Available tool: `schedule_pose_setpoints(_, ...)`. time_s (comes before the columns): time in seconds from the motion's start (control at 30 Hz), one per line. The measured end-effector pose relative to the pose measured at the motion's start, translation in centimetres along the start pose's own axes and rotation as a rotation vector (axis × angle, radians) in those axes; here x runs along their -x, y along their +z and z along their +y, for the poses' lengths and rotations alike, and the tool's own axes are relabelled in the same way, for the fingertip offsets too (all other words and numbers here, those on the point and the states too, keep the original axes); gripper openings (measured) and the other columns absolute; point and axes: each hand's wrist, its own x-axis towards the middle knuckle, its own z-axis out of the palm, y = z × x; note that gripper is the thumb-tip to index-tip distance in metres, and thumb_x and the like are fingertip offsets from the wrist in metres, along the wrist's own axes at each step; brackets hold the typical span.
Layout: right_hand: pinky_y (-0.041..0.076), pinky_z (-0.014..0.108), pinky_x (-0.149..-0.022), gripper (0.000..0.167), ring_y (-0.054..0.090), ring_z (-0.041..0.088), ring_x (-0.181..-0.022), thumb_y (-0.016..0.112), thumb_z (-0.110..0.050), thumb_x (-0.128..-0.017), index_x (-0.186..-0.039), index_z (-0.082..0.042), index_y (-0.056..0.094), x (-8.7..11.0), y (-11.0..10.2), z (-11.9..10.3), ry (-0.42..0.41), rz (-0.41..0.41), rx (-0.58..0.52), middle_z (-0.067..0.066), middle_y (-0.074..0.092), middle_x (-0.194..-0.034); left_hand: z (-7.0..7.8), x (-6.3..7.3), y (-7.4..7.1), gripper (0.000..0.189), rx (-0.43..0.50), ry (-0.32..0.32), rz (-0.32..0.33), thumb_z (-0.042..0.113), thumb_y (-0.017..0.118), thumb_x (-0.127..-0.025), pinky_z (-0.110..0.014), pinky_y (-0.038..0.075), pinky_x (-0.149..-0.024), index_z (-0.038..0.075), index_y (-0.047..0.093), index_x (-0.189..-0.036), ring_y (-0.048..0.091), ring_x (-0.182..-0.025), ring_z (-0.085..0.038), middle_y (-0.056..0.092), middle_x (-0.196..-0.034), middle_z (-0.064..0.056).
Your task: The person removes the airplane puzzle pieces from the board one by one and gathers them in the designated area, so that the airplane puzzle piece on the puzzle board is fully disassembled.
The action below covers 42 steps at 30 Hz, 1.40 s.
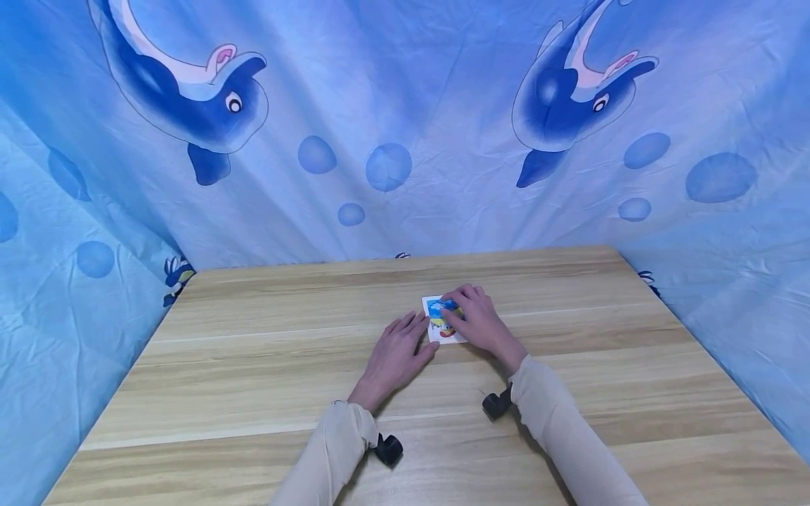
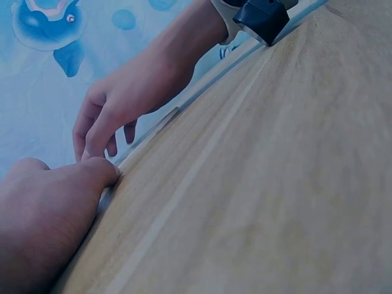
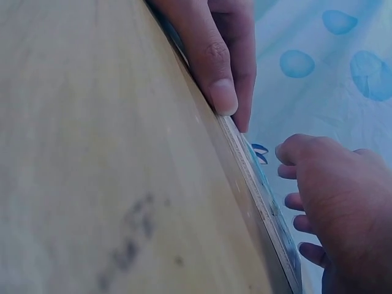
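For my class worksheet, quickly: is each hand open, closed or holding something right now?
Left hand: open, touching the edge of the picture board.
Right hand: open, fingers loosely bent over the board; contact cannot be told.

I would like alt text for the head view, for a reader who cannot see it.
A person's left hand touches the left edge of a small colourful picture board on a wooden table, while the right hand is over its right side. Behind the table hangs a blue cloth printed with dolphins and bubbles.

Wood-grain table (image 1: 253,386); small square picture board (image 1: 439,329) lying on it.
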Motion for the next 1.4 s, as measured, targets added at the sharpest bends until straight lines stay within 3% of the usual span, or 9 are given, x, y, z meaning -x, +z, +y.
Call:
schedule_pose_setpoints(1.0, 0.038, 0.047, -0.089, 0.031, 0.043, 0.032, -0.113, 0.058, -0.035, -0.095, -0.119, -0.017, 0.064, -1.5, 1.2, -0.4, -0.001, -0.042, 0.107, 0.011, 0.052, -0.123, 0.1, 0.0, 0.2, 0.058, -0.025, 0.026, 0.041, 0.049, 0.045, -0.097, -0.043, 0.03, -0.113, 0.013, 0.048, -0.143, 0.037, -0.138, -0.022, 0.047, -0.145, -0.006)
schedule_pose_setpoints(1.4, 0.036, 0.048, -0.092, 0.028, 0.041, 0.032, -0.116, 0.055, -0.028, -0.097, -0.121, -0.016, 0.061, -1.8, 1.5, -0.6, 0.026, -0.064, 0.116, 0.011, 0.049, -0.126, 0.1, 0.0, 0.1, 0.058, -0.013, 0.023, 0.046, 0.049, 0.045, -0.098, -0.044, 0.03, -0.113, 0.013, 0.049, -0.142, 0.037, -0.138, -0.023, 0.048, -0.145, -0.006)
